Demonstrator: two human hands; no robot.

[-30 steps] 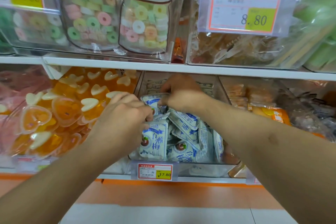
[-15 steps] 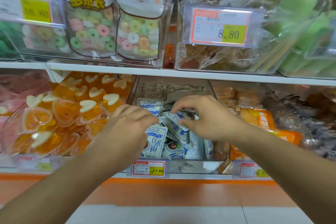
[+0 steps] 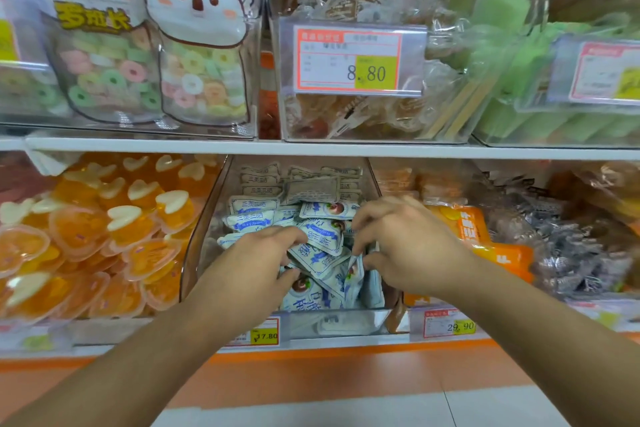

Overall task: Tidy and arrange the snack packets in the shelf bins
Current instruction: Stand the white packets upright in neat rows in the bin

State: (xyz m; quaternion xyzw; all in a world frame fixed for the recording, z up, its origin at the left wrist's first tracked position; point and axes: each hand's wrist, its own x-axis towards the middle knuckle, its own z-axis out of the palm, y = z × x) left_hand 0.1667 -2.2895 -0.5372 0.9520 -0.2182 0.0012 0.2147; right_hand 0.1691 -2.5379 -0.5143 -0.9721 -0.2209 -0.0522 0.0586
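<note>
A clear shelf bin [image 3: 204,236] on the lower shelf holds several small white-and-blue snack packets [image 3: 320,236], heaped loosely; grey packets [image 3: 310,189] lie at its back. Both hands reach into the front of this bin. My left hand [image 3: 252,267] has its fingers curled round a packet near the front, thumb on the packet's face. My right hand [image 3: 408,246] pinches the top edge of an upright packet [image 3: 355,274] between thumb and fingers. Packets under the palms are hidden.
Orange heart-shaped jelly cups [image 3: 104,236] fill the bin to the left. Orange packets [image 3: 467,225] and dark wrapped sweets [image 3: 571,253] lie to the right. Above the white shelf edge [image 3: 311,149] stand koala candy bags [image 3: 194,45] and a bin with a price tag [image 3: 358,61].
My right hand has drawn back from the rear of the bin toward the front and now pinches a packet. My left hand stays at the front packets. The camera view has dropped slightly.
</note>
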